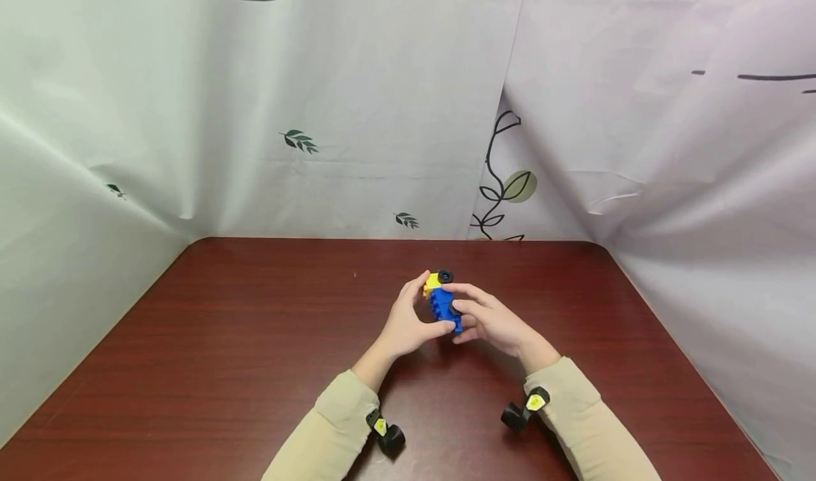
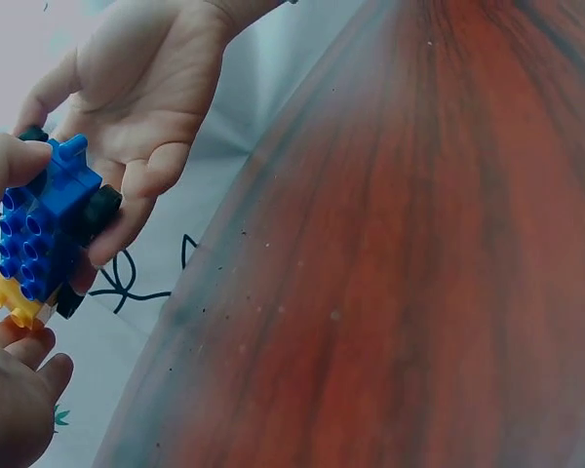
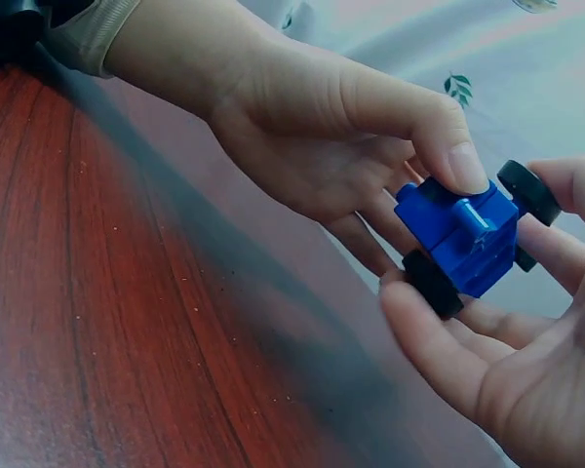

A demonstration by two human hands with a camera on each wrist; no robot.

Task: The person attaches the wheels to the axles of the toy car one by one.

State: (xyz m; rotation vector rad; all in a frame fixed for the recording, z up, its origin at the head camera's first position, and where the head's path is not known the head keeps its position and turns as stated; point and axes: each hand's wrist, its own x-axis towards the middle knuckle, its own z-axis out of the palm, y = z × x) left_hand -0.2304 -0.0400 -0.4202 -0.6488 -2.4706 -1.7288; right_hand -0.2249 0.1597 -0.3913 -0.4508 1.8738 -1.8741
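A toy car of building blocks [image 1: 444,304], blue with a yellow end and black wheels, is held up over the table between both hands. The left hand [image 1: 408,325] grips it lengthwise, its thumb on the near blue end and its fingers by the far yellow end. From the other side the right hand [image 1: 497,323] holds the car with fingers at the wheels. Rows of blue studs [image 2: 24,239] and the yellow block [image 2: 18,304] show in the left wrist view. In the right wrist view, black wheels [image 3: 432,284] stick out on both sides of the blue end.
Beneath the hands lies a dark red wood-grain table [image 1: 255,353] with rounded far corners. A pale curtain [image 1: 382,112] with printed leaves hangs behind it and along both sides. Small black wrist cameras [image 1: 390,438] are strapped over the beige sleeves [image 1: 338,417].
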